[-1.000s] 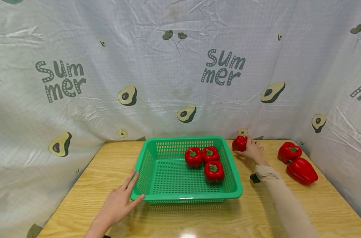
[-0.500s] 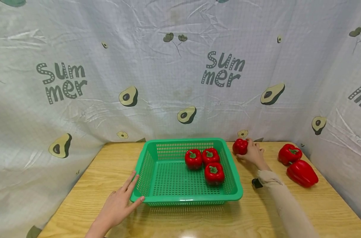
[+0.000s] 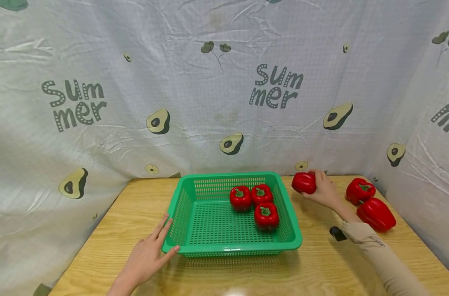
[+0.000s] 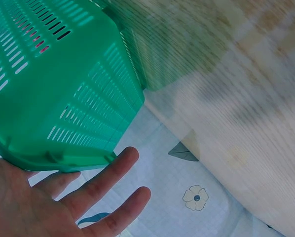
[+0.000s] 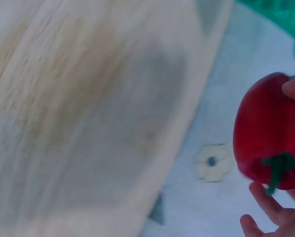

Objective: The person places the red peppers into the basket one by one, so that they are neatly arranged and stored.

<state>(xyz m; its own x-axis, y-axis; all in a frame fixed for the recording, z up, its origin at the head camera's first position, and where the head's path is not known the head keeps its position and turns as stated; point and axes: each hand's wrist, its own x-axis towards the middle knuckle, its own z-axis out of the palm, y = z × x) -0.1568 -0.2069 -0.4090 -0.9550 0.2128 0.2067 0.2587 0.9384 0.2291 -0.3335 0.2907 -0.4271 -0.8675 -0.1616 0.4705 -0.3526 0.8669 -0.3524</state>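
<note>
My right hand (image 3: 322,190) grips a red bell pepper (image 3: 304,183) just right of the green basket (image 3: 230,248), at the table's back edge. In the right wrist view the same bell pepper (image 5: 268,128) shows its green stem, with the thumb on one side and fingertips on the other. My left hand (image 3: 144,253) lies against the basket's left front corner, fingers spread and straight on the rim. The left wrist view shows the left hand (image 4: 63,207) touching the rim of the basket (image 4: 63,108) from outside. Three red bell peppers (image 3: 267,216) stand in the basket's right half, stems up.
Two more red bell peppers lie at the table's right side: one pepper (image 3: 359,190) near the back and one tilted pepper (image 3: 376,214) in front of it. A printed cloth curtain (image 3: 195,102) hangs directly behind the wooden table (image 3: 109,218).
The gripped bell pepper has tipped onto its side, and my right hand with it has shifted slightly right. My right forearm has swung right. My left hand has stayed on the basket rim.
</note>
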